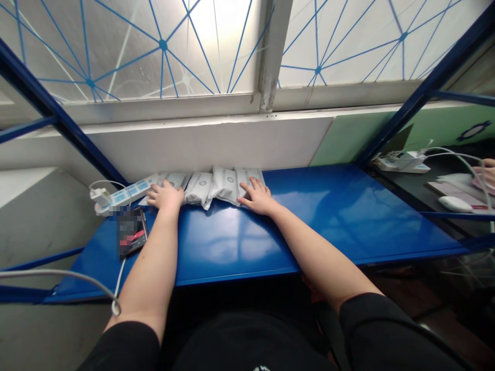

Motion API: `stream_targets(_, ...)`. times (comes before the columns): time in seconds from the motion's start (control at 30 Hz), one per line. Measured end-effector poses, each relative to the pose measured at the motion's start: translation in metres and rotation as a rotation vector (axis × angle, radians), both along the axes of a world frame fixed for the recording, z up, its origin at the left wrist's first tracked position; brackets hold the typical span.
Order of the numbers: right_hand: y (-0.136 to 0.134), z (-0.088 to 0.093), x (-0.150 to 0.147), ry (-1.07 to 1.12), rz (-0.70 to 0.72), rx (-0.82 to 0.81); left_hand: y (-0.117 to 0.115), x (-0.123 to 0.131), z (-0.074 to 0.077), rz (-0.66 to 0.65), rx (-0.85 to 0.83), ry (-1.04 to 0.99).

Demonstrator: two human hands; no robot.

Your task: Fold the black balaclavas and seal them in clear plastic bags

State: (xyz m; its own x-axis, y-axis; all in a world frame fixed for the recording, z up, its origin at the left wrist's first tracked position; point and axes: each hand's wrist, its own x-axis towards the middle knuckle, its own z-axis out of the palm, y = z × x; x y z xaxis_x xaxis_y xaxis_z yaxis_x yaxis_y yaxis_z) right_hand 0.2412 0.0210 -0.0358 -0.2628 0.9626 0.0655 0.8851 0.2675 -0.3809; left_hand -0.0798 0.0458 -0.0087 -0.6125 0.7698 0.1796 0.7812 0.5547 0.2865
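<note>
Several pale grey printed packets [199, 188] stand side by side at the back of the blue table, close to the wall. My left hand [165, 196] rests with fingers spread on the packet [175, 179] at the left end. At the right end, my right hand [257, 197] lies open over another packet [255, 176], fingertips against its front. Between my hands, a packet [225, 184] leans beside its neighbours, its lower edge partly overlapped. Neither hand is wrapped around anything.
A white power strip [129, 193] with a plugged-in charger [101, 198] lies left of the packets. Before it is a phone [132, 232] on a white cable [119, 278]. Blue frame bars flank the table [328, 216]. At right, another person's hand [486, 172] is near a white mouse [455, 204].
</note>
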Motion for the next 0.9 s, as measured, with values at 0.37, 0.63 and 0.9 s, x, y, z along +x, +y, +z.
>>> stream_targets(0.37,-0.003,0.002,-0.005,0.041,-0.115,0.016,0.002,-0.011,-0.002,-0.020,0.087,-0.001)
stream_targets(0.63,0.001,0.001,-0.005,0.143,-0.283,0.131,-0.027,0.017,0.033,-0.153,0.529,0.132)
stream_targets(0.9,0.003,0.003,-0.010,0.371,-0.022,0.099,-0.059,0.106,0.017,-0.739,0.591,-0.035)
